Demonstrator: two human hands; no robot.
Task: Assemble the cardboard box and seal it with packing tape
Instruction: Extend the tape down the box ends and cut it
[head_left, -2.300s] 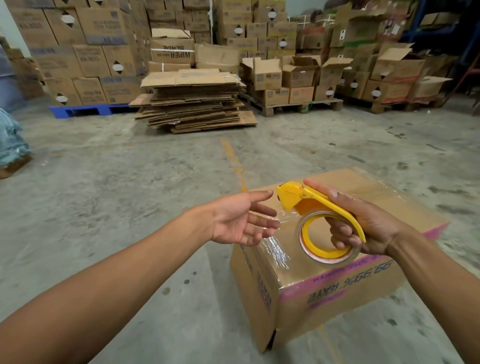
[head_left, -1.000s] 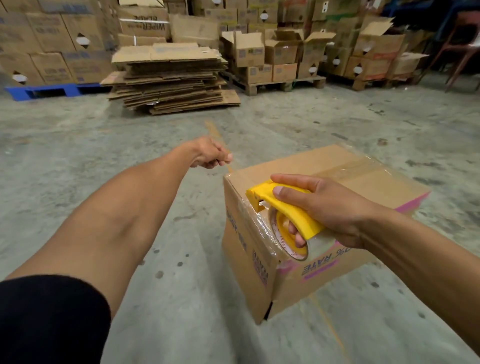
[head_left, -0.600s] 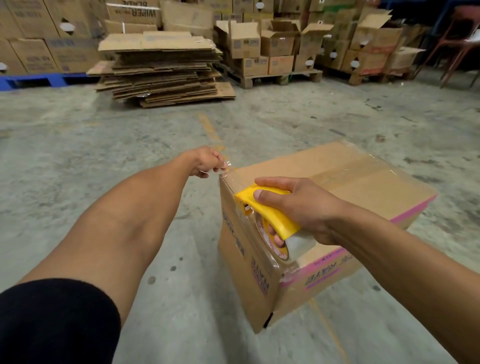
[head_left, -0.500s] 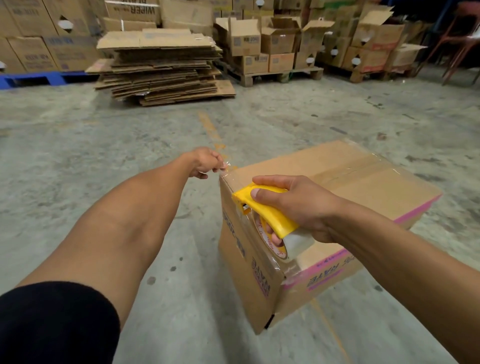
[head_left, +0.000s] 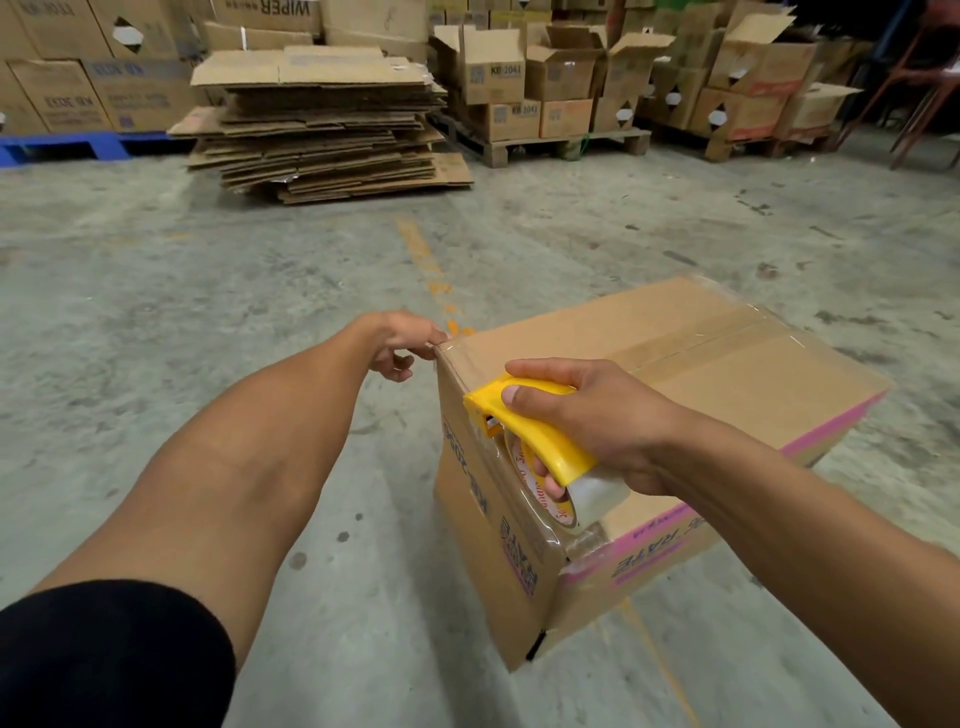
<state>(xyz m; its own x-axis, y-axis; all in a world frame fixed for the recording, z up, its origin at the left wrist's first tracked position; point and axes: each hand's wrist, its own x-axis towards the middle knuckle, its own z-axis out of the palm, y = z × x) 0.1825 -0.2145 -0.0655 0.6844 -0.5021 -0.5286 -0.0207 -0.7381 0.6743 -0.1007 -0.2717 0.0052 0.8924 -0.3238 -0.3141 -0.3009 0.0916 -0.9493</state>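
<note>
While the concrete floor (head_left: 156, 322) fills most of the view, a stack of flattened cardboard (head_left: 322, 124) and pallets of cartons (head_left: 545, 83) line its far edge. Cardboard box (head_left: 649, 447) stands closed on the floor, lower right of centre, a clear strip of packing tape (head_left: 691, 343) running across its top face along the flap seam. More clear tape covers the near left top edge and wraps over the near corner.

Right hand (head_left: 597, 415): fingers closed around the yellow tape dispenser (head_left: 535, 426), index finger laid along its upper spine. Dispenser head sits against the box's upper left edge; tape roll (head_left: 550, 493) hangs below the handle, against the box's near corner.

Left hand (head_left: 400, 338): arm outstretched, black sleeve (head_left: 104, 654) at the upper arm. Fingers pinched together on the free tape end at the far left top corner of the box, touching the cardboard there. Remaining fingers curled loosely underneath.
</note>
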